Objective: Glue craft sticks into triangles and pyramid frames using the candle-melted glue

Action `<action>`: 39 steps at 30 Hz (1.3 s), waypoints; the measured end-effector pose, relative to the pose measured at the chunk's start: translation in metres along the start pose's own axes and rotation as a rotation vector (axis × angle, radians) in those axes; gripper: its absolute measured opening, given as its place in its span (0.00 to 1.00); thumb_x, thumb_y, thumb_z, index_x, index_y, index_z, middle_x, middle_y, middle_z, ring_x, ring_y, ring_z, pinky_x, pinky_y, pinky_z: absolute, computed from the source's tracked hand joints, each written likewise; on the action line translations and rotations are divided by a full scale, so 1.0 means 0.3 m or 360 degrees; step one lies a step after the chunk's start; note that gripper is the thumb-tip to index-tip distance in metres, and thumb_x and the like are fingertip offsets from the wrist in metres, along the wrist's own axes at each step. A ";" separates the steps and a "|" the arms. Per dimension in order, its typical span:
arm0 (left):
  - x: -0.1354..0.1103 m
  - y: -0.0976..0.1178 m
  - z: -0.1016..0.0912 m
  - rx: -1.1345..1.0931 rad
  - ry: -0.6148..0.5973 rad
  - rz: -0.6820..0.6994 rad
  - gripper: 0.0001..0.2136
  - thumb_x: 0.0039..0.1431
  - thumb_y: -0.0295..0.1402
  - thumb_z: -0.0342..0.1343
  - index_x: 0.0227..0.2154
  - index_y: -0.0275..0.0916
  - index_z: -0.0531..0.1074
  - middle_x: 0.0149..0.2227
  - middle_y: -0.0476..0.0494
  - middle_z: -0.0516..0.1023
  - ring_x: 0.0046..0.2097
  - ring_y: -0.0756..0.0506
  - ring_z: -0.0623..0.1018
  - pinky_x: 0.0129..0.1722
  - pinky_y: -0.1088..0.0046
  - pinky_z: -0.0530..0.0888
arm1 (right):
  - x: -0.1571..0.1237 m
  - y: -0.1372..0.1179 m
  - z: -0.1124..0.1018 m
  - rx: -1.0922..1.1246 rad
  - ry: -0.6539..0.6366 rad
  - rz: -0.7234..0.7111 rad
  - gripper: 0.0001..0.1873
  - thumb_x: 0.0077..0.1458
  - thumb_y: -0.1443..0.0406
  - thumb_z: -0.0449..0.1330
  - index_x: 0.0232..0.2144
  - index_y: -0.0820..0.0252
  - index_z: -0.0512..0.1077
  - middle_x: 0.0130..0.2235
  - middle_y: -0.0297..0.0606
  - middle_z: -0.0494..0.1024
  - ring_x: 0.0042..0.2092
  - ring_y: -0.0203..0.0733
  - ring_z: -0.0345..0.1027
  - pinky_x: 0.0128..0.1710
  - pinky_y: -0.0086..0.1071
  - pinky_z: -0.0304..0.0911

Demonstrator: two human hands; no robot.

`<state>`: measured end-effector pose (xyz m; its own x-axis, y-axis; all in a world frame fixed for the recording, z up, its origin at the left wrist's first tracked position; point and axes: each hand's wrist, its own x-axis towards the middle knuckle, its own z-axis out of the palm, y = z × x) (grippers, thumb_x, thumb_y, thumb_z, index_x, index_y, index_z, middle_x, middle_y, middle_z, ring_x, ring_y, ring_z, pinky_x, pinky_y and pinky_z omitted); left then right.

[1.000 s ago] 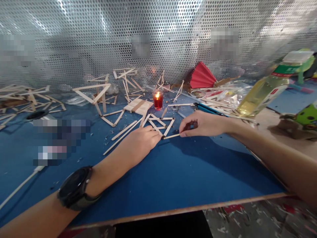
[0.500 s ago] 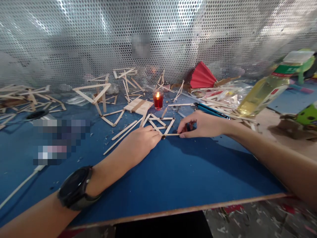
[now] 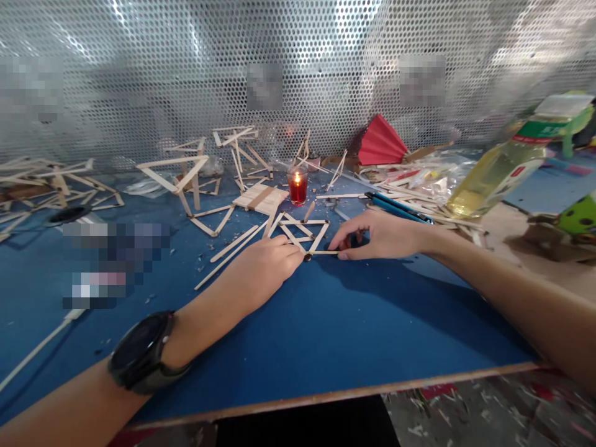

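Observation:
Flat wooden craft sticks joined into a triangular frame (image 3: 319, 237) lie in front of me, with dark lumps at the corners. My left hand (image 3: 272, 264), a black watch on its wrist, is closed over the frame's near left part, its fingertips beside a dark joint (image 3: 307, 256). From that joint a craft stick (image 3: 323, 252) runs right, and my right hand (image 3: 361, 239) holds its far end between thumb and fingers. Another stick (image 3: 271, 223) stands up behind my left hand. Part of the frame is hidden under the left fingers.
A lit candle in a red glass (image 3: 298, 189) burns just behind the frame. A stack of sticks (image 3: 261, 197), loose sticks (image 3: 233, 254) and stick structures (image 3: 174, 174) lie around. On the right are blue pliers-like handles (image 3: 400, 208) and a tilted bottle of yellow liquid (image 3: 498, 167).
The fingers of my right hand have shifted slightly left along the stick. My left hand and the frame stay in place.

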<state>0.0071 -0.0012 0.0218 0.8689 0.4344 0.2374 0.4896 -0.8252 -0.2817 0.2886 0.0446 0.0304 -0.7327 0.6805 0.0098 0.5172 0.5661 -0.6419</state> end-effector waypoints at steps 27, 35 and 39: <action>0.005 -0.001 -0.002 0.0036 -0.0200 -0.0064 0.12 0.65 0.23 0.54 0.48 0.35 0.78 0.47 0.45 0.83 0.47 0.43 0.78 0.48 0.68 0.74 | 0.015 -0.007 0.034 -0.0081 0.0048 -0.0146 0.13 0.61 0.55 0.63 0.41 0.53 0.83 0.41 0.35 0.84 0.38 0.38 0.75 0.40 0.31 0.67; 0.009 0.004 -0.011 0.0021 -0.0207 -0.0053 0.13 0.65 0.21 0.51 0.45 0.36 0.78 0.47 0.43 0.83 0.47 0.43 0.79 0.48 0.68 0.74 | 0.014 -0.033 0.035 -0.0056 0.0040 -0.0118 0.13 0.62 0.56 0.61 0.39 0.53 0.84 0.42 0.36 0.84 0.38 0.39 0.74 0.39 0.32 0.66; 0.012 0.005 -0.013 0.0009 -0.0184 -0.0050 0.12 0.65 0.21 0.51 0.44 0.36 0.78 0.46 0.42 0.83 0.45 0.43 0.79 0.48 0.68 0.75 | 0.014 -0.035 0.037 -0.0034 0.0051 -0.0105 0.12 0.60 0.56 0.62 0.39 0.53 0.83 0.40 0.36 0.83 0.37 0.39 0.74 0.39 0.33 0.66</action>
<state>0.0107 -0.0023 0.0259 0.8556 0.4992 0.1374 0.5169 -0.8085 -0.2813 0.2750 0.0363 0.0287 -0.7511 0.6558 0.0760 0.4781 0.6197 -0.6224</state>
